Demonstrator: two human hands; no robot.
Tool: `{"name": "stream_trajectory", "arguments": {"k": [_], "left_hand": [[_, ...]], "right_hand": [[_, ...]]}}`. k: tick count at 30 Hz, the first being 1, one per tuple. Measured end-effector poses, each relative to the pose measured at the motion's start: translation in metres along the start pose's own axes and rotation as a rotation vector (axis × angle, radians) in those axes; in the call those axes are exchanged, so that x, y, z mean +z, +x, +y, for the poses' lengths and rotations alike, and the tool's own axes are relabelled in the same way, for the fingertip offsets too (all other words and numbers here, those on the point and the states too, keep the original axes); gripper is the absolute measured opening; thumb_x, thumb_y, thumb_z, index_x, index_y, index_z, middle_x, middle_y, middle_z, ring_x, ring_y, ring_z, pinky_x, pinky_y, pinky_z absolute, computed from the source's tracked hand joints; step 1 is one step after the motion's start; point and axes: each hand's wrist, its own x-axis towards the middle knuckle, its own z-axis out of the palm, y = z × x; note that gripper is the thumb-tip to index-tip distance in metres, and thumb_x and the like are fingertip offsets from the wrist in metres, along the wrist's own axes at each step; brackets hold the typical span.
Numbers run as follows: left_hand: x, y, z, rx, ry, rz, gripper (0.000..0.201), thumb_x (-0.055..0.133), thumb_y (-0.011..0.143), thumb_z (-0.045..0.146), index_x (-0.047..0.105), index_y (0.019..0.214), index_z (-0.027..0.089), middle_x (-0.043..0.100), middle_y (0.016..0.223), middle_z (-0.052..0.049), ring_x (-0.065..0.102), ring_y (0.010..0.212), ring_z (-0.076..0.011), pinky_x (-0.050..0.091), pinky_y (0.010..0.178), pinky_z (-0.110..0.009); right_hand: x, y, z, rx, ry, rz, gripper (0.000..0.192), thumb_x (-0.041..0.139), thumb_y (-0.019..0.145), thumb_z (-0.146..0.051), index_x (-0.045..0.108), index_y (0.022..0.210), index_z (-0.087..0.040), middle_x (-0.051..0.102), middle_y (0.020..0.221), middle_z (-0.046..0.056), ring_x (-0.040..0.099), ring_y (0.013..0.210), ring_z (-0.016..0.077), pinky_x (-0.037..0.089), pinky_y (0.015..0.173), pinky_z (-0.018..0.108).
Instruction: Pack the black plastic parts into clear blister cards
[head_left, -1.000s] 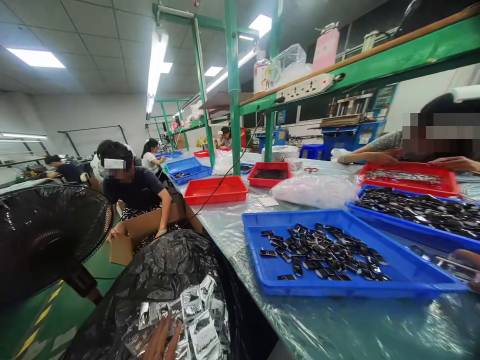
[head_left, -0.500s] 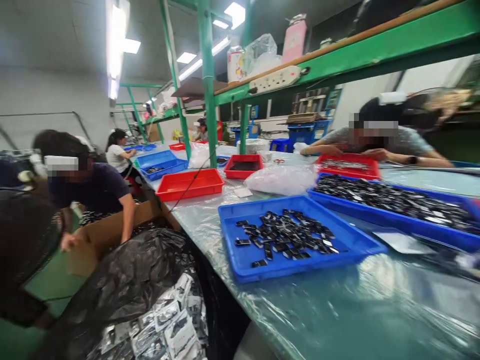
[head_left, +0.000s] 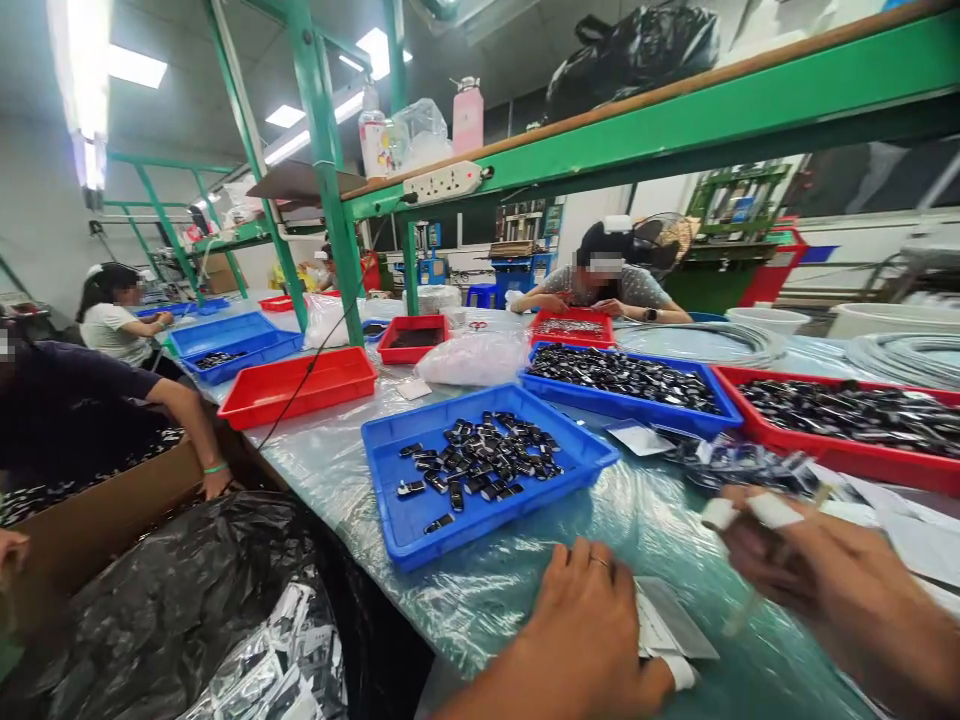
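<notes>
Both hands have come into view at the near edge of the table: the left hand (head_left: 581, 625) lies with fingers together, pinning a flat silver pouch (head_left: 664, 625) to the plastic-covered table (head_left: 337, 470), and the right hand (head_left: 817, 575), fingertips taped, hovers just beside it; its grip cannot be told. Beyond sit a blue tray (head_left: 397, 525) of small dark parts, red trays, green shelving and co-workers.

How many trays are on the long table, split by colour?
Blue trays: 4, the nearest one with few dark parts, one packed full, one far left and a distant one.
Red trays: 5, at and far back.
Total: 9 trays.
</notes>
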Motion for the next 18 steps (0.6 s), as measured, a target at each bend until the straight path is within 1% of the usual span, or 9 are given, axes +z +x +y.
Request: {"name": "stream_trajectory", "arguments": {"k": [2, 3, 4, 6, 8, 9, 12, 16, 18], "left_hand": [[0.0, 0.001, 0.002, -0.012, 0.035, -0.025, 0.077, 0.065, 0.079, 0.043, 0.041, 0.139, 0.0, 0.038, 0.139, -0.03, 0.03, 0.132, -0.046, 0.024, 0.113, -0.061], [0.0, 0.001, 0.003, -0.022, 0.054, -0.039, 0.073, 0.065, 0.08, 0.041, 0.043, 0.138, 0.003, 0.041, 0.137, -0.028, 0.032, 0.131, -0.0448, 0.025, 0.112, -0.06], [0.0, 0.0, 0.003, -0.03, 0.075, -0.054, 0.068, 0.063, 0.081, 0.039, 0.046, 0.136, 0.005, 0.043, 0.134, -0.025, 0.035, 0.128, -0.0426, 0.026, 0.112, -0.059], [-0.001, 0.0, 0.002, -0.033, 0.103, -0.064, 0.061, 0.057, 0.085, 0.037, 0.044, 0.138, 0.01, 0.044, 0.132, -0.02, 0.036, 0.126, -0.0379, 0.026, 0.112, -0.056], [-0.001, 0.001, -0.001, -0.033, 0.102, -0.07, 0.06, 0.051, 0.088, 0.035, 0.039, 0.142, 0.013, 0.043, 0.132, -0.016, 0.036, 0.125, -0.0344, 0.027, 0.112, -0.054], [-0.001, 0.001, -0.003, -0.035, 0.091, -0.076, 0.059, 0.05, 0.089, 0.035, 0.038, 0.142, 0.013, 0.043, 0.131, -0.015, 0.036, 0.123, -0.0331, 0.028, 0.111, -0.052], [0.002, 0.002, -0.007, -0.042, 0.044, -0.09, 0.056, 0.05, 0.088, 0.036, 0.042, 0.139, 0.012, 0.043, 0.128, -0.015, 0.038, 0.119, -0.0309, 0.033, 0.107, -0.048], [0.004, 0.002, -0.01, -0.027, 0.033, -0.071, 0.054, 0.048, 0.089, 0.036, 0.042, 0.137, 0.011, 0.041, 0.128, -0.015, 0.036, 0.12, -0.0308, 0.03, 0.108, -0.048], [0.004, 0.002, -0.01, -0.021, 0.038, -0.069, 0.052, 0.047, 0.089, 0.035, 0.044, 0.135, 0.011, 0.042, 0.126, -0.015, 0.037, 0.118, -0.0305, 0.031, 0.107, -0.048]], "right_hand": [[0.012, -0.007, -0.004, 0.146, 0.256, -0.087, 0.06, 0.058, 0.073, -0.08, 0.057, 0.063, -0.02, 0.033, 0.053, -0.001, 0.034, 0.045, 0.0114, 0.029, 0.043, 0.028], [0.019, -0.01, -0.005, 0.19, 0.35, -0.088, 0.061, 0.064, 0.069, -0.078, 0.056, 0.06, -0.019, 0.03, 0.051, -0.003, 0.029, 0.044, 0.0098, 0.025, 0.042, 0.026], [0.025, -0.011, -0.005, 0.206, 0.429, -0.074, 0.06, 0.068, 0.066, -0.076, 0.054, 0.058, -0.018, 0.03, 0.051, -0.003, 0.028, 0.045, 0.0089, 0.024, 0.043, 0.024], [0.033, -0.008, -0.006, 0.185, 0.622, -0.002, 0.059, 0.071, 0.068, -0.068, 0.045, 0.05, -0.018, 0.029, 0.047, -0.005, 0.025, 0.043, 0.0074, 0.02, 0.042, 0.022], [0.039, -0.003, -0.006, 0.148, 0.801, 0.041, 0.06, 0.071, 0.072, -0.061, 0.037, 0.046, -0.019, 0.025, 0.044, -0.006, 0.021, 0.04, 0.0061, 0.018, 0.04, 0.022], [0.042, 0.0, -0.006, 0.13, 0.856, 0.051, 0.06, 0.07, 0.073, -0.059, 0.035, 0.045, -0.019, 0.023, 0.042, -0.007, 0.019, 0.038, 0.0056, 0.016, 0.039, 0.022], [0.052, 0.005, -0.003, 0.084, 0.891, 0.077, 0.059, 0.07, 0.074, -0.055, 0.036, 0.044, -0.018, 0.024, 0.041, -0.007, 0.018, 0.036, 0.0044, 0.013, 0.038, 0.022], [0.07, 0.011, 0.007, 0.042, 0.888, 0.102, 0.057, 0.068, 0.076, -0.053, 0.035, 0.044, -0.019, 0.021, 0.04, -0.008, 0.016, 0.035, 0.0039, 0.01, 0.038, 0.021], [0.077, 0.013, 0.01, 0.039, 0.886, 0.104, 0.057, 0.068, 0.076, -0.053, 0.035, 0.044, -0.018, 0.022, 0.04, -0.008, 0.017, 0.035, 0.0039, 0.01, 0.038, 0.021]]}}
